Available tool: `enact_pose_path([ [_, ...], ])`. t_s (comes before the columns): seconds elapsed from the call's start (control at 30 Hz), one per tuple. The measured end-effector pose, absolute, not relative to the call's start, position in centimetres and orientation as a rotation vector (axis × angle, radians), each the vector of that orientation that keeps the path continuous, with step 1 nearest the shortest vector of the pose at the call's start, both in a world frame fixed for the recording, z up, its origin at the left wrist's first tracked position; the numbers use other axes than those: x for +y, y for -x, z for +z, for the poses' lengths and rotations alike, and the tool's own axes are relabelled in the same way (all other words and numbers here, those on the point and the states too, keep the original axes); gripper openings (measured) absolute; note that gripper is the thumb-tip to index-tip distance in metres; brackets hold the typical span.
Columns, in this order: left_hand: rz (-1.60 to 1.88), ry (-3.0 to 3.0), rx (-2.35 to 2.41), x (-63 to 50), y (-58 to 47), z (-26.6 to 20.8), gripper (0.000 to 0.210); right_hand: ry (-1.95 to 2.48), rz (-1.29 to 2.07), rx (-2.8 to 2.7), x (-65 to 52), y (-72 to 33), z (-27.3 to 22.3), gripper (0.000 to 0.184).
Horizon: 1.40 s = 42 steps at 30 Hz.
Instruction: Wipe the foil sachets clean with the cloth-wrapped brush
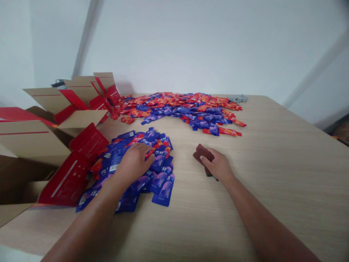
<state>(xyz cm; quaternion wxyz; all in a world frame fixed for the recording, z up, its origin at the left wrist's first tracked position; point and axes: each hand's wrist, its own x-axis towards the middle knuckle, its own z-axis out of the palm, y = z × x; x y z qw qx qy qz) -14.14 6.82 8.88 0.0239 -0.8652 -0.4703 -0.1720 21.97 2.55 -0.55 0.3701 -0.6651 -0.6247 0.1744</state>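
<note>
My left hand rests on a heap of blue-purple sachets with a few red-orange ones among them. Its thumb and fingers are curled together, and a red-orange sachet shows between them. My right hand, over the bare tabletop to the right of the heap, is closed on a small stack of dark brown flat pieces. Whether these are packets or folded material I cannot tell. The thumb lies on top of the stack; the other fingers are mostly hidden.
Open cardboard boxes with red outsides line the left side, their flaps reaching close to the heap. A long pile of red and blue sachets spreads along the back of the wooden table. A grey crumpled item lies at its right end.
</note>
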Motion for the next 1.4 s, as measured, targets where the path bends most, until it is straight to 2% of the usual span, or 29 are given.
enact_pose_path([
  [0.3, -0.456, 2.896, -1.309, 6.7, 4.0, 8.9, 0.023, 1.665, 0.407, -1.691, 2.7, -21.6, -0.9, 0.037],
  [0.57, -0.665, 3.117, -1.218, 1.6, -1.1, 2.2, 0.086, 1.528, 0.442, -1.896, 2.4, -20.9, 0.3, 0.029],
  [0.7, -0.731, 3.180, -1.347, 0.5, -1.1, 0.9, 0.100, 1.462, 0.554, -1.897, 1.7, -20.5, 1.2, 0.021],
  [0.83, -0.773, 3.179, -1.397, 0.6, -0.9, 0.6, 0.094, 1.376, 0.738, -1.878, 1.2, -20.7, 1.9, 0.029],
  [0.93, -0.746, 3.162, -1.377, 0.7, -0.8, 0.4, 0.087, 1.430, 0.746, -1.839, 1.8, -22.0, 2.1, 0.038],
  [1.07, -0.678, 3.134, -1.380, 0.4, -0.7, 0.1, 0.081, 1.721, 0.450, -1.789, 5.5, -26.1, 1.8, 0.043],
  [1.23, -0.666, 3.122, -1.382, 0.2, -0.6, 0.1, 0.079, 1.908, -0.166, -1.773, 12.1, -33.4, 0.1, 0.059],
  [1.3, -0.643, 3.121, -1.393, 0.2, -0.6, 0.3, 0.077, 2.036, -0.232, -1.834, 13.7, -35.5, -1.0, 0.067],
  [1.4, -0.626, 3.121, -1.408, 0.1, -0.6, 0.6, 0.075, 2.169, -0.225, -1.868, 14.9, -37.1, -2.7, 0.063],
])
